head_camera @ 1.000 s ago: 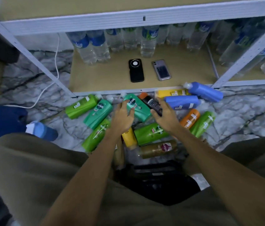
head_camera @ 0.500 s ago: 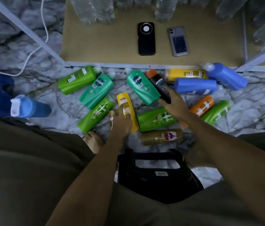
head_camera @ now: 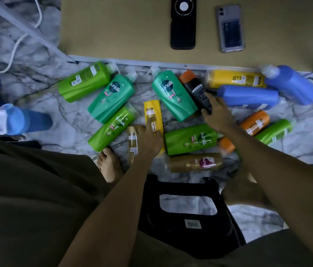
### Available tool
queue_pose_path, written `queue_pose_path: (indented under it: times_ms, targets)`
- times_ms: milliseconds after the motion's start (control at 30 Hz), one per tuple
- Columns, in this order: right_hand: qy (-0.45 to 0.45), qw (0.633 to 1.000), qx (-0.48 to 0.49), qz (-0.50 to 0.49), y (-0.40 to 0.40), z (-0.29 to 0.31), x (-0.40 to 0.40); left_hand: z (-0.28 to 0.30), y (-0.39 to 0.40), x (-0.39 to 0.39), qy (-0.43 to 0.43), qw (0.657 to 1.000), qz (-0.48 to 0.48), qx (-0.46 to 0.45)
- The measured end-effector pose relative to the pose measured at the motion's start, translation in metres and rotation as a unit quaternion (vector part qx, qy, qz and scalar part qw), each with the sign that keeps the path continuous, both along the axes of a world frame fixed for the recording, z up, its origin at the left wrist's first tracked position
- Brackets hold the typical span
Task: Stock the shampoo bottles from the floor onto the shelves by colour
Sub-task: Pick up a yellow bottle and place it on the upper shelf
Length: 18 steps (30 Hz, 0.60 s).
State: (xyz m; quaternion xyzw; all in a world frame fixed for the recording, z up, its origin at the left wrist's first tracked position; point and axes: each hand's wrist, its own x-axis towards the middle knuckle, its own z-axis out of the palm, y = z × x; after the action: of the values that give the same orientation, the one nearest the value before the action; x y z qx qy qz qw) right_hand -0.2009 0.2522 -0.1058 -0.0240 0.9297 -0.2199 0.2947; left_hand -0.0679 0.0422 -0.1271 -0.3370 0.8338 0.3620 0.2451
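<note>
The shampoo bottles [head_camera: 190, 138] are scattered on the floor [head_camera: 36, 116] below an unstocked shelf [head_camera: 113, 31]. The black bottle [head_camera: 198, 91] is touched by the right hand [head_camera: 218, 117], the yellow bottle [head_camera: 151, 116] by the left hand [head_camera: 150, 141]; whether either is gripped cannot be told. Neighbouring bottles could be knocked aside when these are lifted.

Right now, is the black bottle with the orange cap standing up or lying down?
Lying down. The black bottle lies flat on the marble floor among the others, orange cap toward the shelf, with the right hand gripping its lower end.
</note>
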Motion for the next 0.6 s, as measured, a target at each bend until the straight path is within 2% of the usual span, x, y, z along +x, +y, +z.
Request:
queue_pose_path:
  times_ms: [200, 433, 533, 600]
  targets:
    - [0.004, 0.995, 0.089, 0.046, -0.007, -0.014, -0.012, -0.012, -0.003, -0.007, 0.008, 0.998, -0.049, -0.037]
    - [-0.005, 0.988, 0.126, 0.085, -0.013, -0.022, -0.017, -0.018, -0.005, -0.011, -0.005, 0.985, -0.144, -0.090]
    - [-0.003, 0.987, 0.132, 0.093, -0.013, -0.022, -0.022, -0.017, -0.003, -0.012, -0.005, 0.987, -0.128, -0.093]
    - [-0.013, 0.987, 0.132, 0.092, -0.013, -0.019, -0.029, -0.010, -0.001, -0.014, -0.002, 0.996, -0.081, -0.041]
